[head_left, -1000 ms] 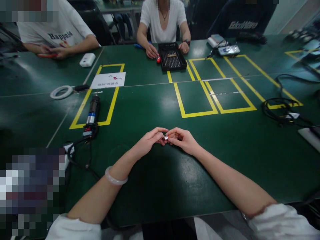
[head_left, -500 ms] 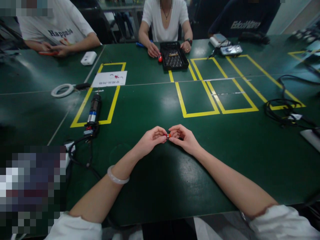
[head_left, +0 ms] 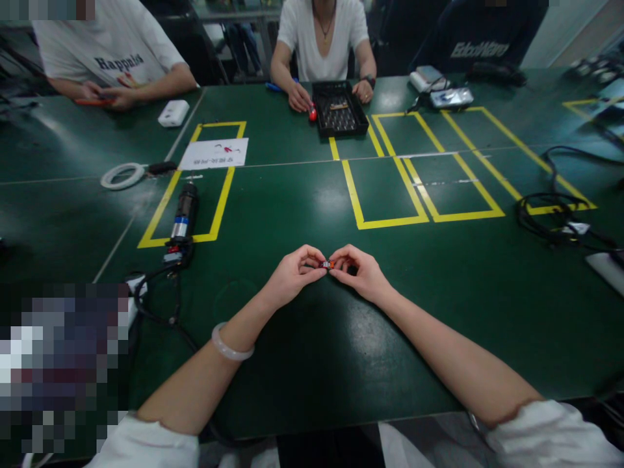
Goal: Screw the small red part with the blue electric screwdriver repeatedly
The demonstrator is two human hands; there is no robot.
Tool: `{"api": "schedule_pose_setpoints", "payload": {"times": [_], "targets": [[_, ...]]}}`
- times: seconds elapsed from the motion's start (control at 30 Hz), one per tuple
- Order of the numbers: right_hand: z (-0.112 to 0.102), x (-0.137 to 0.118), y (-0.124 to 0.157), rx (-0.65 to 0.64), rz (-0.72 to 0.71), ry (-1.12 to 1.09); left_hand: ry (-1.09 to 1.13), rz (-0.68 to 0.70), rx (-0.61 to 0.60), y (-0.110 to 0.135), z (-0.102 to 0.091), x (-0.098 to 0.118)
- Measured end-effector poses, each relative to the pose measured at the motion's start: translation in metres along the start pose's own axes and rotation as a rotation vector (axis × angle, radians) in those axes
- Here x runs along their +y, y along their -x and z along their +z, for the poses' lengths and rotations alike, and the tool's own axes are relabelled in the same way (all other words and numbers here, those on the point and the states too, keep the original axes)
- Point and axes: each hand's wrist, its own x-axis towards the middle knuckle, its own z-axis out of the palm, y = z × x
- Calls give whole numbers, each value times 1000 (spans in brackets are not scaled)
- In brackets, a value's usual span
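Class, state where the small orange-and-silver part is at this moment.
In the head view, the small orange-and-silver part is just below centre, slightly right, held between the left hand and right hand, over the green table.

Dim light leaves pale glare patches on the green table (head_left: 287, 201).

Tray (head_left: 344, 132) on table (head_left: 283, 208) beyond hands (head_left: 287, 281); corded tool (head_left: 181, 221) left, paper (head_left: 207, 156) behind it; cable coil (head_left: 541, 229) right.

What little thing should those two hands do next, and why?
Perhaps turn the small orange-and-silver piece slightly with the right hand, steadying it with the left hand: both hands' fingertips meet at it from opposite sides, partly hiding it, so turning might show more.
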Motion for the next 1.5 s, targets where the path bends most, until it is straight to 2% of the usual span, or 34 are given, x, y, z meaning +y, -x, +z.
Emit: {"api": "schedule_pose_setpoints", "payload": {"times": [0.37,0.67,0.77,0.87,0.93,1.0,1.13,1.2,1.23,1.3,1.37,1.5], "targets": [[-3,-1,1,-9,-46,128,-26,-5,-27,1,-1,0],[-2,-1,0,-10,0,70,-79,-18,-57,0,-2,0],[-2,-2,-1,5,18,35,-137,-19,-82,1,-9,3],[-2,-3,-1,-1,39,25,-262,-10,-60,4,-26,7],[-2,-3,-1,-9,53,24,-436,18,6,8,-44,9],[-2,-3,0,-16,65,20,-704,38,136,14,-69,11],[-2,-4,1,-23,74,13,-1227,-37,593,33,-123,8],[-2,-5,1,-25,76,16,-1335,-134,801,43,-146,4],[-2,-5,1,-25,77,17,-1346,-195,862,47,-155,2],[-2,-7,1,-22,80,18,-1309,-312,878,55,-169,-4],[-1,-8,0,-19,82,19,-1248,-374,838,60,-177,-10],[-1,-7,0,-18,88,26,-1199,-345,831,62,-185,-18]]}}
